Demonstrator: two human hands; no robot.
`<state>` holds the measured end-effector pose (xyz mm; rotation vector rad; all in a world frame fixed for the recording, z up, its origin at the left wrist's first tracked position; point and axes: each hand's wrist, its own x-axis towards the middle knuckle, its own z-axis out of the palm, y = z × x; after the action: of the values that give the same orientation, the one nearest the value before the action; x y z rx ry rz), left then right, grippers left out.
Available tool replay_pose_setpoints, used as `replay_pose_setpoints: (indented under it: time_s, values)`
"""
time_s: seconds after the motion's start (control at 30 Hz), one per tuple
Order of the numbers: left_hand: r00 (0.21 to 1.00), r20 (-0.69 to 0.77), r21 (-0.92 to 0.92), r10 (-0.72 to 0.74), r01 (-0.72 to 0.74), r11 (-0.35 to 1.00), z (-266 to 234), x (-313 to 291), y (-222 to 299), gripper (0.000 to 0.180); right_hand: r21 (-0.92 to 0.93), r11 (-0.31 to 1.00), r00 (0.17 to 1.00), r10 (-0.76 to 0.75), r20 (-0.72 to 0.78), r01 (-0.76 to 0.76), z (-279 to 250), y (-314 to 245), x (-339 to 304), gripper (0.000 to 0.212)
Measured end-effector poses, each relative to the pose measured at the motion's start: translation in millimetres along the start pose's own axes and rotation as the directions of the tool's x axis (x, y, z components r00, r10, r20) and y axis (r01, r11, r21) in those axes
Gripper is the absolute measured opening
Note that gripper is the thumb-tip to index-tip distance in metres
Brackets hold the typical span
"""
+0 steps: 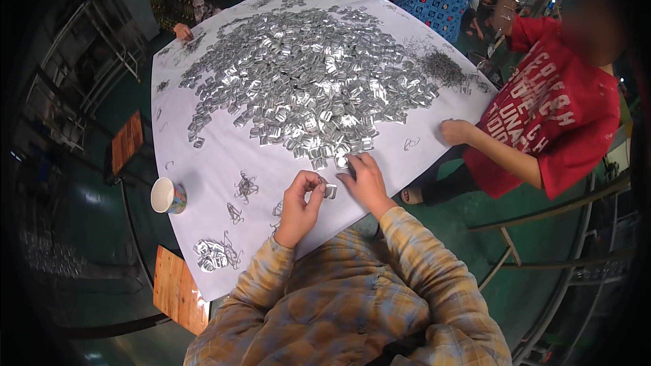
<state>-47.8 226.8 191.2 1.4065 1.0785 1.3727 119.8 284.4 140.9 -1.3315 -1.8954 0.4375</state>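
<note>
- Step in hand, as I judge it: the left hand (305,203) keeps one piece ready while the right hand (364,179) deals with the pile's near edge.
- Left grip: thumb and forefinger pinched on a small silver piece (330,191), which juts out toward three o'clock, just above the worktop (400,152).
- Right grip: thumb and forefinger stand part-way apart, with nothing clearly held; the fingertips are at an edge piece (342,162), touching or just over it, I cannot tell which.
- The pile (305,81) of like silver pieces spreads at twelve o'clock from the hands, its nearest tip right by the right fingertips.
- Wires (246,186) lie bent and loose at nine o'clock; a shiny cluster (212,256) sits at eight, beside more wires, with a cup (163,196) farther out at nine.
- A co-worker's hand (456,132) is at two o'clock, apart from both.
- The next move, I judge, calls for a light pinch of the right fingers on a single piece, neighbours undisturbed, and a steady left pinch.
</note>
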Motion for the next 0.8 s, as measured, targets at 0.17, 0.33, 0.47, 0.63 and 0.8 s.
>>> replay_pose_setpoints:
  time_s: [0.17, 0.33, 0.47, 0.63, 0.8]
  values:
    - [1.0, -0.007, 0.011, -0.019, 0.019, 1.0, -2.4, -8.5, -5.5, 0.005, -0.196, 0.975, 0.995, -0.097, 0.031, 0.101, 15.7, -2.6, 13.1, 0.022]
    - [0.998, 0.001, 0.004, -0.065, 0.065, 0.998, -0.2, -10.5, -12.5, 0.005, -0.074, 0.997, 0.991, -0.033, -0.13, 0.023, 3.7, -2.4, 15.1, 0.01]
    - [0.994, 0.087, 0.106, -0.061, 0.052, 0.993, 14.9, -4.9, -12.6, 0.004, 0.625, 0.693, 0.927, 0.343, 0.15, -0.358, -29.5, -7.3, 1.6, 0.009]
    - [0.985, 0.153, 0.163, -0.081, 0.055, 0.985, 37.4, 4.5, -8.4, 0.006, 0.777, 0.532, 0.941, 0.189, 0.28, -0.338, -70.5, -32.9, -21.9, 0.016]
    - [0.956, 0.269, 0.051, -0.116, 0.106, 0.993, 48.1, 5.3, -0.9, 0.009, 0.647, 0.731, 0.976, 0.176, 0.126, -0.216, -76.1, -26.9, -32.0, 0.014]
